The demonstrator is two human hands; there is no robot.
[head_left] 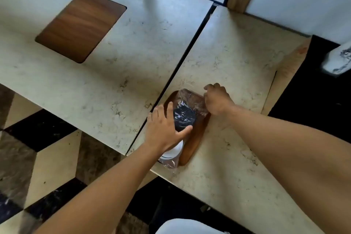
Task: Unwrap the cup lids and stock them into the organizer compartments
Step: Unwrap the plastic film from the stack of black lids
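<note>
Lay on the brown wooden inlay (191, 146) of the pale marble table (237, 59): clear-film sleeve of black and white cup lids (185, 116). Probably light, slippery, crinkly; best seized at loose film. Steadied by flat, relaxed left hand (165, 129); film end pinched by right hand (216, 99).

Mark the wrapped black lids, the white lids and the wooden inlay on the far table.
wrapped black lids (185, 118): head view, plastic-covered top.
white lids (173, 153): head view, side showing below the left wrist.
wooden inlay (80, 25): head view, panel centre.
</note>
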